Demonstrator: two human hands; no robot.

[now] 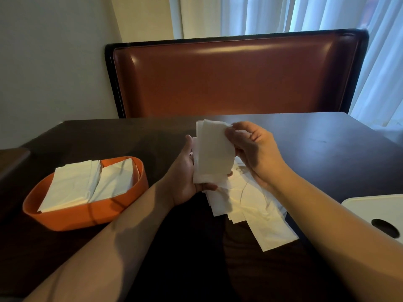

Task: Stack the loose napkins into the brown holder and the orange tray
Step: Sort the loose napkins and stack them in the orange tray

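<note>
Above the dark worktop point(327, 136), the left hand point(185, 177) grips a bundle of white napkins point(212, 155) from below, its grip clamped on their lower edge, while the right hand point(253, 149) pinches their top edge. Just beneath the grip lie loose napkins point(259, 210); left of it sits the orange tray point(87, 214), holding two napkin stacks point(87, 184).

**One camera, worn on my head**

There is only one view – from my own head, looking forward and down across the desk point(327, 136). It sits close: my forearms run in from the bottom edge and my left hand point(185, 177) and right hand point(255, 153) meet near the centre. The wide lens also takes in the padded seat back point(235, 77) opposite and the curtains point(283, 14) behind it.
</note>
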